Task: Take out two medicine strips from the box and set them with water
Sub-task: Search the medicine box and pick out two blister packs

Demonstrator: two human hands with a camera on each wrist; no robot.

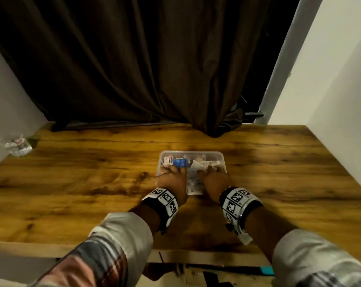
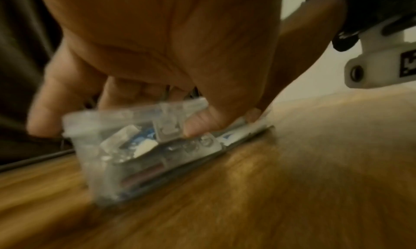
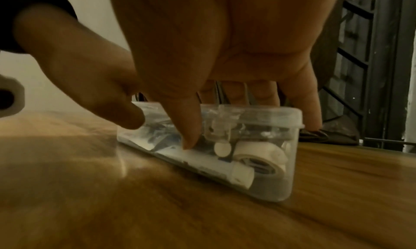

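Observation:
A clear plastic box [image 1: 206, 156] with its lid on sits in the middle of the wooden table [image 1: 71, 183]. Through its walls I see medicine packets, a blue pack [image 1: 180, 162], a white tube [image 3: 225, 169] and a tape roll [image 3: 261, 158]. What looks like a blister strip [image 2: 198, 144] lies against the front wall. My left hand [image 1: 173, 177] grips the box's left half, its thumb [image 2: 198, 124] beside a front clip [image 2: 166, 128]. My right hand [image 1: 214, 181] grips the right half, fingers over the lid, thumb [image 3: 189, 135] next to the clip [image 3: 218, 128]. A glass of water [image 1: 15, 146] stands at the far left.
A dark curtain [image 1: 134, 69] hangs behind the table and drapes onto its back edge. White walls close in on the left and right sides. The table's front edge [image 1: 51, 247] runs just under my forearms.

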